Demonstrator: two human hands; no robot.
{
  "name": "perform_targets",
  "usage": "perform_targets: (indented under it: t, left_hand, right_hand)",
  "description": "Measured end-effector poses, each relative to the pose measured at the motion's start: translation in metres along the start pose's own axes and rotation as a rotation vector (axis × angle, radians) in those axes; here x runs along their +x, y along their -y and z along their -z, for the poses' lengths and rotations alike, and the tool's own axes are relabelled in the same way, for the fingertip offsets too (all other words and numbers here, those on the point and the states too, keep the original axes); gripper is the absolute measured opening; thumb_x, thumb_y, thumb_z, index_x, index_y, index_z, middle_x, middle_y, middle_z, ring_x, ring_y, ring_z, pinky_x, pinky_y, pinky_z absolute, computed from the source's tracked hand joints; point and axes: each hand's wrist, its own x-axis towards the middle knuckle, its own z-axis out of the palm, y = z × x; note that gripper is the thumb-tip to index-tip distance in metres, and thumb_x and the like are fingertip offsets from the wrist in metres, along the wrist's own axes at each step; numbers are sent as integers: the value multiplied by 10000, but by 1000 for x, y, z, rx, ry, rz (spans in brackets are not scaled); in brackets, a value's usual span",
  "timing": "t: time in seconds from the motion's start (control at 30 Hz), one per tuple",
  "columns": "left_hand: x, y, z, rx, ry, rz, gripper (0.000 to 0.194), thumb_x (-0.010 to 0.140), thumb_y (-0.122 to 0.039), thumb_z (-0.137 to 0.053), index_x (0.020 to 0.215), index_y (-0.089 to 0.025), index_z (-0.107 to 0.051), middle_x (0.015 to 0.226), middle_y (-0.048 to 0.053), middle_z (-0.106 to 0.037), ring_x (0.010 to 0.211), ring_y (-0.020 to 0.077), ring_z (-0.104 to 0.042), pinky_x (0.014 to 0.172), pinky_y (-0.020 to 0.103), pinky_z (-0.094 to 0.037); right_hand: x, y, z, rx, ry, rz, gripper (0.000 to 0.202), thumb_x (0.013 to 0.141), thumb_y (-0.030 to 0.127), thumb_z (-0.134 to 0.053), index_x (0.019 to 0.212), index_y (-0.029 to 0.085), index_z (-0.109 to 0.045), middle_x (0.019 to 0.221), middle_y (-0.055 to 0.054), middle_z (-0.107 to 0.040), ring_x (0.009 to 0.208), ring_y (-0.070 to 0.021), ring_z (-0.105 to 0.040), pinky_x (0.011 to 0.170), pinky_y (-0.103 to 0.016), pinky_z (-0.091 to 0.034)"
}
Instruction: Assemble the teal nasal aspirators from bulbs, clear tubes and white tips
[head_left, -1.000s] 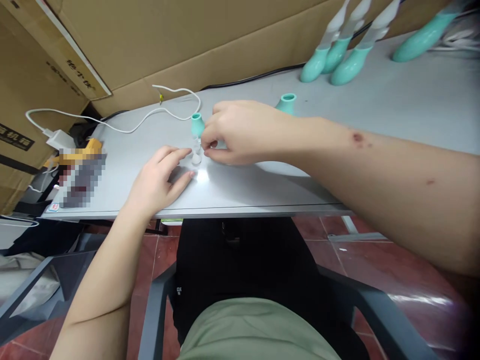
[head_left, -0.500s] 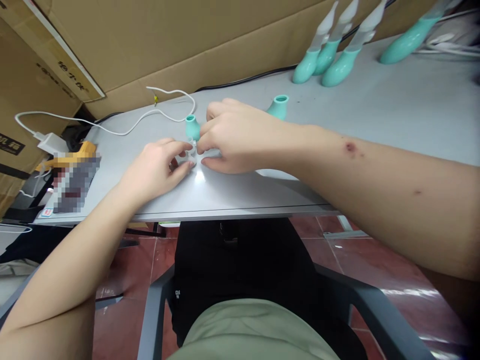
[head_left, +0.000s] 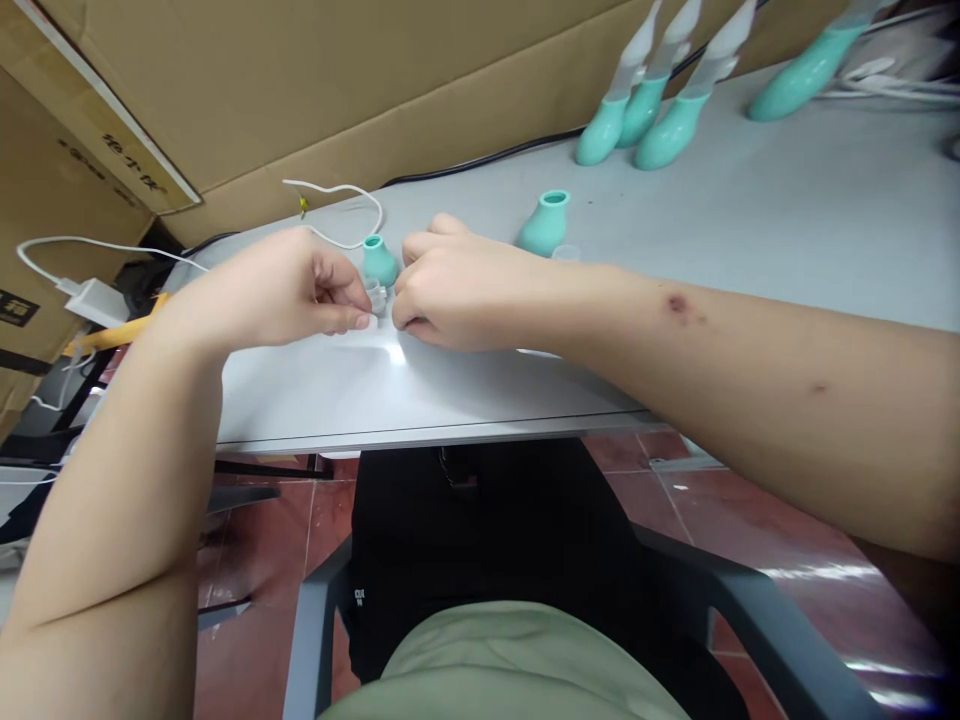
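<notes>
Table (head_left: 450, 400): front edge nearer wearer than both hands; open strip between. Bare stretch beyond right forearm.
Left hand (head_left: 300, 285): thumb and fingertips pinching clear plastic part (head_left: 376, 297), glossy, small.
Right hand (head_left: 442, 285): fingers curled, just beside part; contents hidden, grip cannot be told.
Small bulb (head_left: 380, 264): teal, smooth, open-necked, between hands, farther back.
Large bulb (head_left: 541, 230): matching, beyond right wrist.
Surface: pale grey, glossy highlight.
Beyond hands: cardboard (head_left: 375, 80). Below: red tiled floor (head_left: 262, 560).
</notes>
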Motion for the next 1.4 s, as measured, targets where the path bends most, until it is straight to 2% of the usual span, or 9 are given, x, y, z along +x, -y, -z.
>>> perform_targets:
  t: [0.1, 0.23, 0.37, 0.5, 0.6, 0.8, 1.0, 1.23, 1.4]
  left_hand:
    - [9, -4, 14, -80, 46, 29, 70, 950, -328, -986, 995, -275, -976, 835, -10, -882, 790, 222, -824, 920, 430, -729]
    - [17, -4, 4, -428, -245, 61, 246, 914, -425, -1082, 1027, -254, -947, 958, 26, -941, 892, 213, -865, 998, 469, -784]
    - [28, 13, -23, -636, -407, 66, 408, 906, -557, -1148, 1079, -308, -875, 1111, -29, -979, 1089, 193, -917, 1172, 481, -829]
    - [42, 34, -41, -735, -548, -58, 465, 925, -653, -1114, 1067, -308, -836, 1152, -8, -985, 1083, 218, -961, 1062, 493, -882]
    - [48, 37, -47, -721, -562, -53, 370, 992, -565, -1067, 1016, -308, -802, 1160, 17, -981, 1136, 260, -993, 1051, 506, -904]
    - [48, 31, -53, -749, -578, -51, 322, 1044, -373, -1002, 916, -292, -717, 1023, -32, -941, 1079, 223, -1002, 1058, 495, -908]
    - [49, 33, -57, -764, -597, -94, 274, 1003, -215, -960, 948, -292, -703, 1048, -24, -949, 1134, 231, -1012, 1064, 456, -901]
    - [52, 33, -60, -699, -625, -66, 253, 1076, -298, -945, 1010, -304, -701, 1094, 1, -950, 1252, 272, -1007, 1068, 478, -903]
    - [51, 36, -58, -755, -599, -101, 209, 1047, -348, -964, 1166, -330, -794, 1141, 3, -969, 1202, 259, -1007, 1055, 457, -897]
  right_hand:
    - [-1, 1, 4, 31, -1, -22, 362, 1133, -48, -654, 921, 174, -846, 980, -129, -859, 1267, -355, -697, 1281, -577, -487]
    - [-1, -5, 3, 109, -113, -105, 315, 1140, -3, -656, 1081, 179, -906, 1115, -108, -931, 1308, -364, -730, 1325, -594, -501]
    - [5, -22, -8, 301, -444, -213, 263, 1072, 28, -739, 983, 239, -868, 1072, -25, -937, 1215, -293, -807, 1299, -507, -574]
    - [9, -31, -19, 660, -769, -205, 265, 983, 38, -848, 888, 285, -871, 983, 17, -912, 1001, -178, -801, 1055, -267, -656]
    - [7, -28, -21, 825, -868, -189, 254, 968, 73, -884, 860, 301, -858, 1015, 11, -915, 986, -179, -811, 990, -243, -681]
    - [2, -26, -24, 939, -920, -128, 177, 1036, 199, -900, 908, 310, -849, 1123, -62, -925, 1070, -246, -810, 1087, -348, -703]
    - [4, -28, -28, 1003, -911, -120, 104, 1067, 257, -901, 977, 305, -882, 1162, -51, -917, 1089, -229, -838, 1092, -358, -703]
    - [8, -25, -28, 1049, -968, -112, 155, 1036, 149, -902, 938, 267, -878, 1082, -55, -905, 1031, -238, -821, 1018, -398, -678]
    - [5, -23, -24, 1202, -901, -135, 164, 1024, 241, -1006, 908, 313, -915, 1080, -23, -924, 1110, -263, -859, 1088, -405, -712]
